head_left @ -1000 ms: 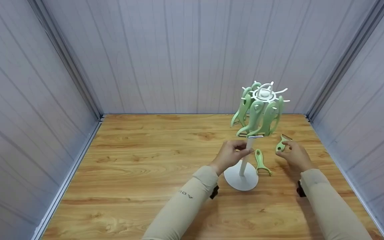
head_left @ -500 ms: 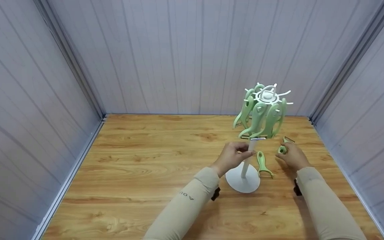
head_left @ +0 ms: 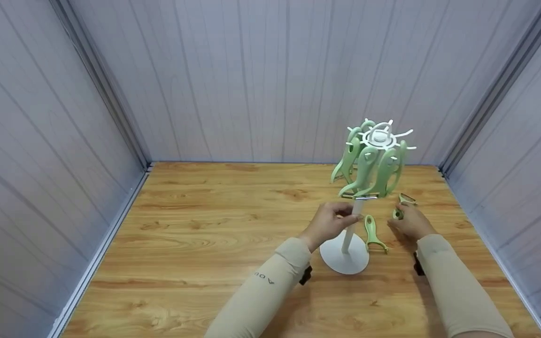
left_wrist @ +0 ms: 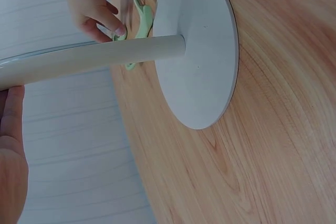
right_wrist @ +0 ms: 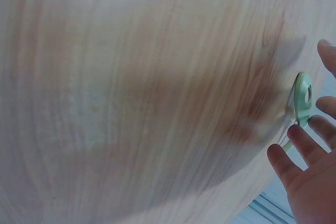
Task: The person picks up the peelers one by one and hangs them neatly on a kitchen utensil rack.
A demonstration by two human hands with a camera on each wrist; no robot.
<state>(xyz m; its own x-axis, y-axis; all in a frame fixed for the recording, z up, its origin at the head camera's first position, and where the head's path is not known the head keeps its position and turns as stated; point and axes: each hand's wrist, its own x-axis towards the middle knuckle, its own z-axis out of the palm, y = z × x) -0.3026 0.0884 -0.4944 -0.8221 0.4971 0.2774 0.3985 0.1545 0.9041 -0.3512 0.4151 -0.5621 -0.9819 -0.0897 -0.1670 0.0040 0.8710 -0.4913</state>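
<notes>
My left hand (head_left: 327, 224) grips the upright pole of a white stand (head_left: 344, 264); in the left wrist view its fingers lie against the pole (left_wrist: 126, 51). Several green peelers (head_left: 365, 171) hang by their handle holes from hooks around the stand's top. One green peeler (head_left: 370, 230) lies on the table just right of the round base. My right hand (head_left: 411, 223) is over another peeler (head_left: 407, 200), partly covering it. In the right wrist view this peeler's handle end (right_wrist: 303, 98) shows between the thumb and the spread fingers (right_wrist: 307, 145), not pinched.
The wooden table (head_left: 195, 244) meets a pale panelled wall (head_left: 261, 84) at the back, with side walls left and right. Some white hooks (head_left: 406, 134) at the stand's right carry nothing.
My right hand has shifted slightly left and lower over the peeler, which stays on the table. The left hand keeps its hold on the pole. The head view has moved a little.
</notes>
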